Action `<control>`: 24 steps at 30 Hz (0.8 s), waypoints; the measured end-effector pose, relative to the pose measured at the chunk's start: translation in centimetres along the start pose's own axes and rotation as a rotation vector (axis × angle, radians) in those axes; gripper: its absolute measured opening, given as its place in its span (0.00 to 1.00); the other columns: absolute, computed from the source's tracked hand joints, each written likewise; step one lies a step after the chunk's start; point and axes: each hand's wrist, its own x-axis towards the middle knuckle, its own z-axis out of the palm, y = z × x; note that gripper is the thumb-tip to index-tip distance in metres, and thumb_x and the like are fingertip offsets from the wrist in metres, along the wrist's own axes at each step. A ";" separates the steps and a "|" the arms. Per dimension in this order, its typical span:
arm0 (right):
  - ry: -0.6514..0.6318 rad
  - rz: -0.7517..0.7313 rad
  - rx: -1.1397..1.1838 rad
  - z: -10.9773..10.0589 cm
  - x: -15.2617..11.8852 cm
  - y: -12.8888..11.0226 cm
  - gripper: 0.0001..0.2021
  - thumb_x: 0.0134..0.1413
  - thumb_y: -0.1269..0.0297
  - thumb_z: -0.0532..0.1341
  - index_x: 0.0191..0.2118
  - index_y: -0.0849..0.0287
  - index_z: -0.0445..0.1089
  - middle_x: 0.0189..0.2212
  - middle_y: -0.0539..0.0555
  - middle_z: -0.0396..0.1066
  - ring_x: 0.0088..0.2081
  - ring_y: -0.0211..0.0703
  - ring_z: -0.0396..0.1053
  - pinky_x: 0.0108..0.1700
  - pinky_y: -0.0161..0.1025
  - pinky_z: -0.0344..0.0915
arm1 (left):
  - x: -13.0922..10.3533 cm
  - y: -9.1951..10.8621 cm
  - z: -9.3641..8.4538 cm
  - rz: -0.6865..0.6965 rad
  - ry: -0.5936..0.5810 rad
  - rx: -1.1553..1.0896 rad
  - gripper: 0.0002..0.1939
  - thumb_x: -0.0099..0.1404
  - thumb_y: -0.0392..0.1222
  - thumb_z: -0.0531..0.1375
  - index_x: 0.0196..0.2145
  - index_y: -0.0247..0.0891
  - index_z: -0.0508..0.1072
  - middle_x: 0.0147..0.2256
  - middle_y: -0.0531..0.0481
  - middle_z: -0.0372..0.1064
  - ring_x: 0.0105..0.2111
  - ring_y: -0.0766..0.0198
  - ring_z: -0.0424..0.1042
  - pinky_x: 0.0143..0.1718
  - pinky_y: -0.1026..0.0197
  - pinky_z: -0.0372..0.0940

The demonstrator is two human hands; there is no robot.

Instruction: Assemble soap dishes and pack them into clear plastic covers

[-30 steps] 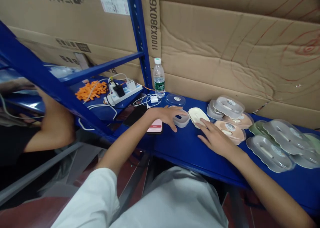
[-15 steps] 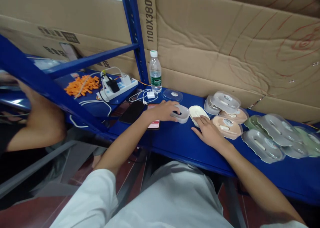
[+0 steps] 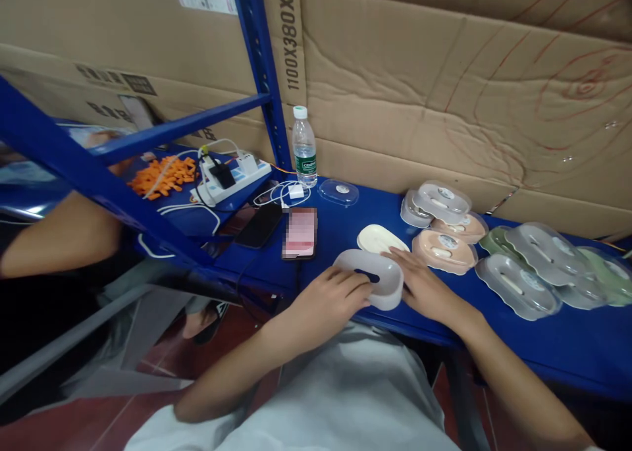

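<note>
A whitish translucent oval box (image 3: pixel 392 290) with a dark slot in its base tilts over the table's front edge. My left hand (image 3: pixel 340 296) is closed on its left side, fingers reaching inside over the rim. Behind the box lies a cream oval piece (image 3: pixel 376 238) with rounded ends. My right hand (image 3: pixel 419 285) is beside both, its fingers stretched out and the fingertips at the right end of the cream piece. The box rim partly hides that hand's thumb side, so I cannot tell whether it touches the box.
Packaged oval boxes in peach (image 3: pixel 447 257), grey (image 3: pixel 518 286) and green (image 3: pixel 609 276) are piled to the right. A clear cover (image 3: pixel 338 192), water bottle (image 3: pixel 305 151), phones (image 3: pixel 300 232), and charger cable stand left. Past the blue frame (image 3: pixel 257 62) are orange pieces (image 3: pixel 168 176), a power strip and another person's arm.
My left hand has brought the box toward me and to the right, in front of the cream piece. The cream piece and my right hand have shifted slightly, the piece leftward.
</note>
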 end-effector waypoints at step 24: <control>0.264 0.386 0.232 2.4 -4.7 -2.6 0.41 0.75 0.50 0.57 0.81 0.45 0.33 0.80 0.61 0.41 0.78 0.58 0.47 0.75 0.63 0.56 | 0.7 -0.3 6.4 -0.285 0.116 0.041 0.18 0.76 0.32 0.57 0.60 0.45 0.74 0.62 0.42 0.71 0.66 0.46 0.68 0.70 0.30 0.57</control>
